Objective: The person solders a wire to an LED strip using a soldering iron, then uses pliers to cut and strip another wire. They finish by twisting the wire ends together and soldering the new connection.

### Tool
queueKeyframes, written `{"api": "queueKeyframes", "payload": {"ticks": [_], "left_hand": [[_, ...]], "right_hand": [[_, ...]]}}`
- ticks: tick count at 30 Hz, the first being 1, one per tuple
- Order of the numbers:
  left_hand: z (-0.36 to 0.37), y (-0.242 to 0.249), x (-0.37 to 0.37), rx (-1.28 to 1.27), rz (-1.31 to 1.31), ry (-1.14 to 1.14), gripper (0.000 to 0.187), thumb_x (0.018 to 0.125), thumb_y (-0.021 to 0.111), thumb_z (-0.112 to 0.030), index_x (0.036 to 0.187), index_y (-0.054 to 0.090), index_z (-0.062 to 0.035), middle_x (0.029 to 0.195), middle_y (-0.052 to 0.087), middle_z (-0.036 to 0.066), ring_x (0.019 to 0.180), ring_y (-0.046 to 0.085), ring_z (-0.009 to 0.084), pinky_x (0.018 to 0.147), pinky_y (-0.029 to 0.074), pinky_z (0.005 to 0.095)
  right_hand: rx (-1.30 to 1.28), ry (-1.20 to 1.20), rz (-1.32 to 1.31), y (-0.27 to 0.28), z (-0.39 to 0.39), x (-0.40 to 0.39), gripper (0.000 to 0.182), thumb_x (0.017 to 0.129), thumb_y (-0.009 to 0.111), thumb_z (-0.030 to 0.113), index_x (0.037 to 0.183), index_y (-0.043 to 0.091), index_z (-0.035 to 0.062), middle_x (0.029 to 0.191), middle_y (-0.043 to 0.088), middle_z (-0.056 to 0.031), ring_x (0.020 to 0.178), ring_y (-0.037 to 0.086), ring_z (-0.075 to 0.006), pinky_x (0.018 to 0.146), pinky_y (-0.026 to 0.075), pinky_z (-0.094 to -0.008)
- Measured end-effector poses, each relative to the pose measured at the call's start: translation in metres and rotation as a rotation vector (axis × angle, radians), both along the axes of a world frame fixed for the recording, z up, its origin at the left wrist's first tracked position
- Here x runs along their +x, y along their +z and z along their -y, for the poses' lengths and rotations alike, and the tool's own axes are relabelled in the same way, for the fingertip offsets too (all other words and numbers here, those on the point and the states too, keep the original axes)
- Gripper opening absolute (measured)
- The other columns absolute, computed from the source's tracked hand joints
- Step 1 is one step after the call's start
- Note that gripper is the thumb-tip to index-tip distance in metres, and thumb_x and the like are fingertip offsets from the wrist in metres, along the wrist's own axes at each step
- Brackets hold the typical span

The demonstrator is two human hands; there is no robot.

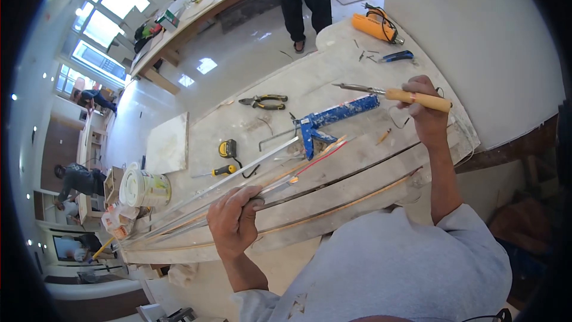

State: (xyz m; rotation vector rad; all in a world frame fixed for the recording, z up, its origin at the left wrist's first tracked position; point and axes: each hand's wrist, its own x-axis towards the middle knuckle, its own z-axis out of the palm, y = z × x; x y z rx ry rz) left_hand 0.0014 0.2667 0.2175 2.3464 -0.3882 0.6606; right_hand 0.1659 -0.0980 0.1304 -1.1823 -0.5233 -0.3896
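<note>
My right hand is wrapped round the wooden handle of a soldering iron, whose metal tip points left above the worktable. My left hand is closed at the near side of the table, with fingers and thumb on the long thin strips. A red wire end shows among the strips right of that hand. Beyond lies a blue caulking gun. Pliers, a yellow tape measure and a screwdriver lie left of it.
An orange heat gun and a blue utility knife lie at the far right. A white bucket stands at the left end. One person stands beyond the table, others are far left. A white wall borders the right.
</note>
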Motion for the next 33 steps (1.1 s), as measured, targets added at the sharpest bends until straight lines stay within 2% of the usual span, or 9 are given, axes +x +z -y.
{"api": "queueKeyframes", "payload": {"ticks": [3, 5, 7, 14, 16, 19, 23, 25, 33], "left_hand": [[-0.005, 0.004, 0.002, 0.001, -0.001, 0.003, 0.015, 0.082, 0.067, -0.001, 0.097, 0.068, 0.0024, 0.075, 0.068, 0.013, 0.062, 0.066, 0.0220, 0.057, 0.048, 0.0284], [-0.005, 0.005, 0.004, 0.016, 0.003, -0.001, 0.014, 0.086, 0.063, -0.001, 0.097, 0.067, 0.0059, 0.076, 0.069, 0.015, 0.064, 0.069, 0.0198, 0.060, 0.052, 0.0266], [-0.003, 0.004, 0.007, -0.040, 0.004, 0.021, 0.019, 0.079, 0.067, 0.001, 0.098, 0.069, -0.0013, 0.075, 0.068, 0.011, 0.060, 0.064, 0.0235, 0.056, 0.047, 0.0301], [-0.003, -0.003, 0.012, -0.044, -0.023, 0.043, 0.019, 0.080, 0.064, 0.004, 0.098, 0.069, 0.0000, 0.076, 0.069, 0.011, 0.063, 0.066, 0.0226, 0.059, 0.049, 0.0285], [-0.002, -0.003, 0.013, -0.095, -0.042, 0.033, 0.019, 0.081, 0.064, 0.005, 0.099, 0.069, 0.0012, 0.078, 0.069, 0.012, 0.065, 0.067, 0.0207, 0.061, 0.051, 0.0274], [-0.001, -0.003, 0.013, -0.115, -0.044, 0.030, 0.019, 0.081, 0.065, 0.006, 0.099, 0.069, 0.0020, 0.078, 0.068, 0.012, 0.065, 0.067, 0.0192, 0.062, 0.051, 0.0267], [-0.001, -0.004, 0.014, -0.117, -0.030, 0.053, 0.019, 0.080, 0.067, 0.005, 0.098, 0.068, 0.0013, 0.076, 0.068, 0.011, 0.063, 0.066, 0.0187, 0.060, 0.050, 0.0264], [0.000, -0.002, 0.016, -0.079, -0.013, 0.044, 0.018, 0.080, 0.068, 0.004, 0.097, 0.068, 0.0002, 0.075, 0.067, 0.010, 0.062, 0.064, 0.0186, 0.059, 0.048, 0.0266], [-0.002, -0.004, 0.019, -0.083, -0.008, 0.066, 0.018, 0.078, 0.071, 0.003, 0.095, 0.069, -0.0014, 0.075, 0.067, 0.011, 0.062, 0.062, 0.0210, 0.058, 0.047, 0.0279]], "right_hand": [[-0.287, -0.078, -0.070, 0.013, -0.011, 0.004, 0.024, 0.093, 0.069, 0.013, 0.113, 0.063, 0.0033, 0.094, 0.064, -0.0065, 0.081, 0.063, -0.0099, 0.062, 0.050, -0.0217], [-0.237, -0.012, -0.163, 0.026, -0.029, 0.003, 0.024, 0.094, 0.067, 0.013, 0.115, 0.062, 0.0038, 0.088, 0.063, -0.0047, 0.075, 0.061, -0.0078, 0.058, 0.048, -0.0205], [-0.214, 0.039, -0.205, 0.028, -0.047, 0.007, 0.024, 0.098, 0.061, 0.013, 0.120, 0.059, 0.0043, 0.075, 0.061, -0.0027, 0.062, 0.055, -0.0047, 0.050, 0.042, -0.0183], [-0.227, 0.255, -0.357, 0.011, -0.106, 0.053, 0.027, 0.099, 0.059, 0.024, 0.107, 0.063, -0.0021, 0.067, 0.058, -0.0021, 0.054, 0.048, -0.0047, 0.049, 0.040, -0.0208], [-0.513, 0.193, -0.381, -0.007, -0.124, 0.078, 0.042, 0.097, 0.061, 0.037, 0.095, 0.064, -0.0042, 0.063, 0.058, -0.0023, 0.052, 0.050, -0.0069, 0.050, 0.042, -0.0240], [-0.602, 0.132, -0.411, -0.012, -0.143, 0.098, 0.051, 0.094, 0.062, 0.047, 0.090, 0.064, -0.0040, 0.061, 0.061, -0.0044, 0.052, 0.055, -0.0099, 0.051, 0.045, -0.0268], [-0.619, 0.094, -0.380, -0.033, -0.164, 0.119, 0.050, 0.093, 0.063, 0.045, 0.087, 0.066, -0.0037, 0.061, 0.060, -0.0043, 0.050, 0.052, -0.0089, 0.049, 0.041, -0.0258], [-0.766, 0.063, -0.417, -0.037, -0.169, 0.126, 0.051, 0.091, 0.065, 0.047, 0.082, 0.066, -0.0029, 0.064, 0.067, -0.0105, 0.054, 0.064, -0.0155, 0.054, 0.050, -0.0306], [-0.865, 0.102, -0.382, -0.070, -0.198, 0.150, 0.054, 0.087, 0.067, 0.051, 0.078, 0.068, -0.0026, 0.065, 0.068, -0.0129, 0.058, 0.068, -0.0206, 0.060, 0.054, -0.0339]]}}
